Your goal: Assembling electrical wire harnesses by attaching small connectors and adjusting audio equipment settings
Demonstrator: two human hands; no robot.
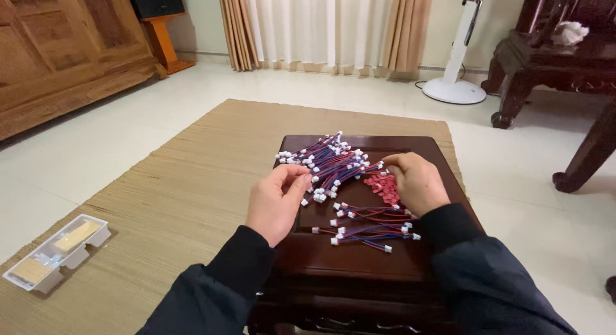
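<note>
Two hands work at the far wire bundle (pixel 330 162) on the dark worktop (pixel 359 261): left hand (pixel 277 203) fingers pinch a connector, right hand (pixel 417 181) fingers close on another lead. Next, seemingly, separating one lead cleanly.

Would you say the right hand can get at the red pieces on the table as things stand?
Probably yes: the right hand rests right beside the red pieces, which lie uncovered on the table, with nothing between them.

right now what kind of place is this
Most likely a home living room: curtains over a window, a woven mat on tiled floor, carved dark wood furniture and a standing fan.
</note>
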